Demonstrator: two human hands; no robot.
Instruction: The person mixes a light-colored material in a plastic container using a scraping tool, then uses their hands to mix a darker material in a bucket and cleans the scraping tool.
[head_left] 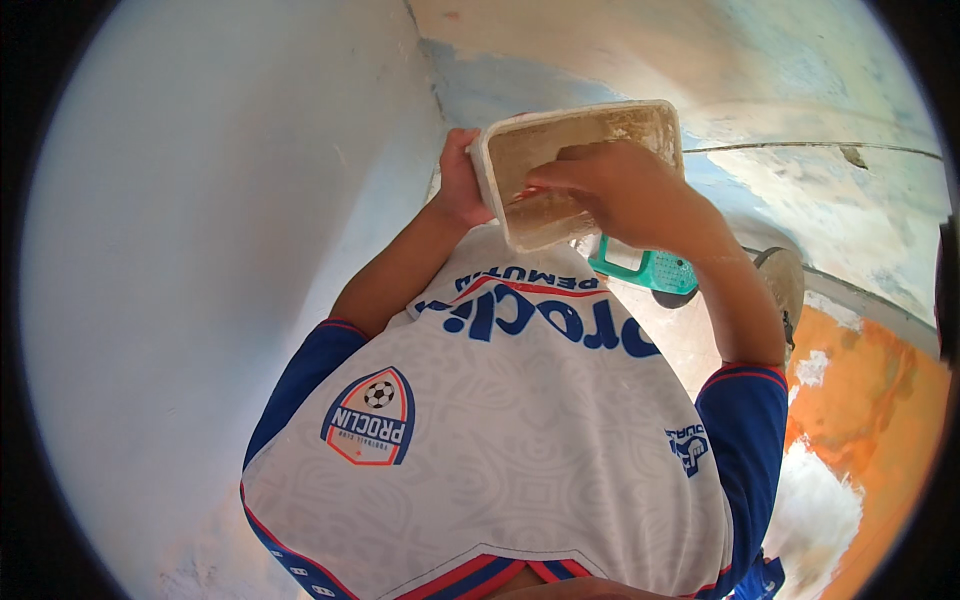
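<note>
And here's the tub [540, 140], pale and rectangular, up at the top centre of the frame, its mouth turned towards me and its inner walls smeared a dusty brown. My left hand [463, 180] has it gripped at the left end, thumb up by the rim, the other fingers mostly hidden. In goes the action on the other side: my right hand [630, 190] is over the mouth, reaching in from the right, fingers bent and pointing left. There's a small red thing [528, 191] right at those fingertips, though I cannot tell what it is, or whether I'm truly grasping it. Just below the tub, right of centre, a green plastic piece [668, 272] peeks out beside my right forearm. My white shirt [540, 400] fills the lower middle, blue sleeves [745, 420] at either side. Pale blue wall [200, 250] sweeps down the left of the frame; blotchy, peeling wall [780, 70] takes the upper right, crossed by a dark line [820, 147], with an orange patch [870, 380] lower right.
</note>
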